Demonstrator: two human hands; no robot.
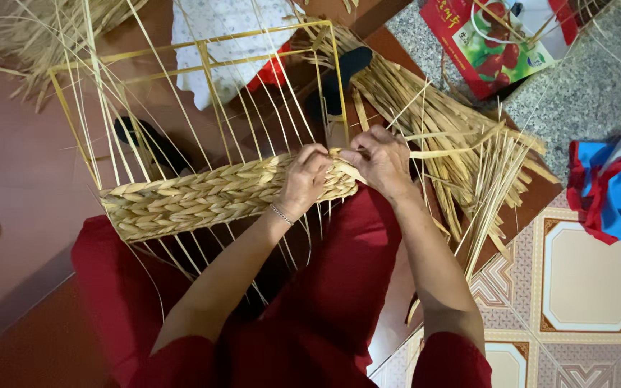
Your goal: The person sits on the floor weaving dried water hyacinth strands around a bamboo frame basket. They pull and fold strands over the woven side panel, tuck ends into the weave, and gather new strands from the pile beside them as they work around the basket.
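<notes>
Left hand (pixel 303 176) and right hand (pixel 381 159) meet at the right end of the woven band (pixel 210 195), each pinching a straw strand there, so that the plait stays tight where it turns the corner of the frame. Thin yellow frame (pixel 206 61) rests across the red-clad lap, tilted away, keeping the upright strands taut. Bundle of loose straw (pixel 461 144) lies just beside the right hand, within reach.
</notes>
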